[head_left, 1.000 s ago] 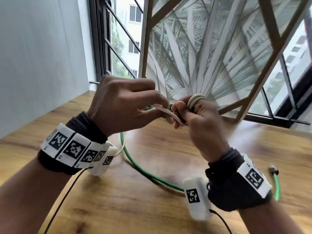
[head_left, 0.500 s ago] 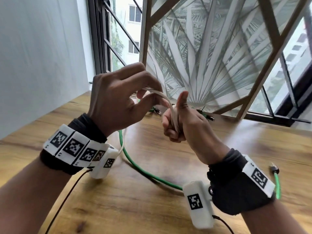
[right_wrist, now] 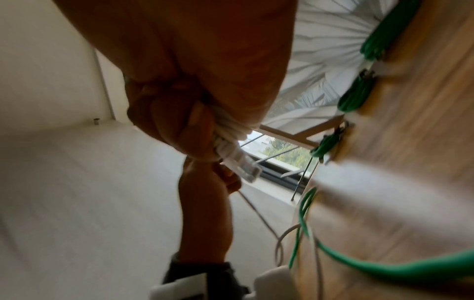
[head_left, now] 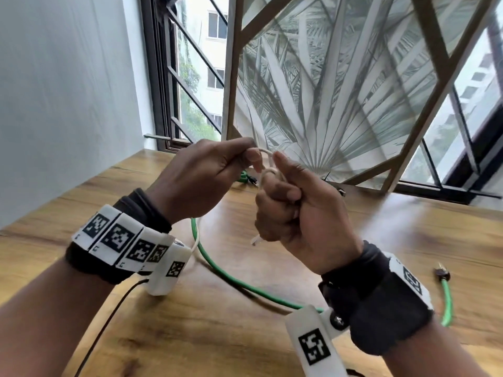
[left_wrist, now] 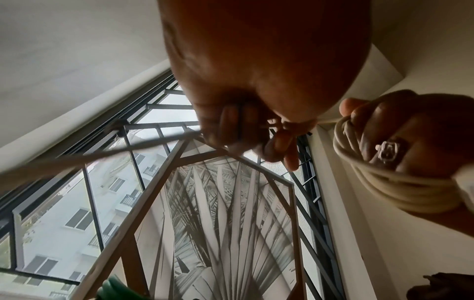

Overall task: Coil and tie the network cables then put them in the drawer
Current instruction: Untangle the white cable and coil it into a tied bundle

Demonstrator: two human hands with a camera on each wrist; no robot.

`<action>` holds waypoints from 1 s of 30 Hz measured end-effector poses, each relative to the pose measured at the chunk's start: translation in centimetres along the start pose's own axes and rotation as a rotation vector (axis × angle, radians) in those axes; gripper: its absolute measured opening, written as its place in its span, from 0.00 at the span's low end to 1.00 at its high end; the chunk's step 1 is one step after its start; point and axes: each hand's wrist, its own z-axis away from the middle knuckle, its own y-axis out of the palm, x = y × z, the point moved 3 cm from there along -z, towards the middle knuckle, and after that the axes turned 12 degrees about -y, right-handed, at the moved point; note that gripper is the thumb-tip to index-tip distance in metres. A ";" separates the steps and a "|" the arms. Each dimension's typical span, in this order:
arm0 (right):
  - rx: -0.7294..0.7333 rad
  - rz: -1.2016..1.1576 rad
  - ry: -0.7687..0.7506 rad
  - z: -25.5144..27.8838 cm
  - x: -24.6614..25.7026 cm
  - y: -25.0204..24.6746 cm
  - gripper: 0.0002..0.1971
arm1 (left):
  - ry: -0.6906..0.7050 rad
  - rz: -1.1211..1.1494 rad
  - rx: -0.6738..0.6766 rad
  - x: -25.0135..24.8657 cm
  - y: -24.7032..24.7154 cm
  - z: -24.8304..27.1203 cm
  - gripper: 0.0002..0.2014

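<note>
My right hand (head_left: 296,210) clutched the coiled, cream-white network cable (left_wrist: 379,182) (clear plug poking out below). My left hand (head_left: 201,180) pinched its loose strand above the wooden table (head_left: 217,336), where a green cable (head_left: 245,284) lay.

Residential room, apparently an upper-floor flat. Wooden table (head_left: 408,240) with warm grain, set against a plain pale wall (head_left: 68,91). Dark-framed window (head_left: 190,77) fitted with a metal grille, facing a white apartment block (head_left: 216,44) and trees. Framed palm-leaf print (head_left: 340,91) in a pale wood frame, leaning on the table against the window. Network cables lying loose on the tabletop.
</note>
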 end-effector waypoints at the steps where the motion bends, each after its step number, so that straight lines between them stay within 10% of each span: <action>1: 0.007 -0.075 -0.010 -0.1 0.1 0.1 0.26 | -0.023 0.033 0.079 0.2 0.4 -0.1 0.12; 8: 0.002 -0.670 -0.104 -0.5 2.2 -1.9 0.24 | -0.072 0.088 0.460 1.5 3.2 0.4 0.11; 15: -0.542 -0.587 -0.477 0.6 6.3 -7.8 0.22 | -0.066 -0.119 0.636 1.0 3.8 0.9 0.16; 20: -0.809 -0.486 -0.624 0.9 6.2 -9.8 0.19 | 0.012 -0.220 0.577 -0.9 3.5 1.3 0.15; 30: -0.787 -0.088 -0.642 -0.1 4.2 -8.7 0.16 | 0.403 -0.367 0.110 -2.4 1.9 1.6 0.13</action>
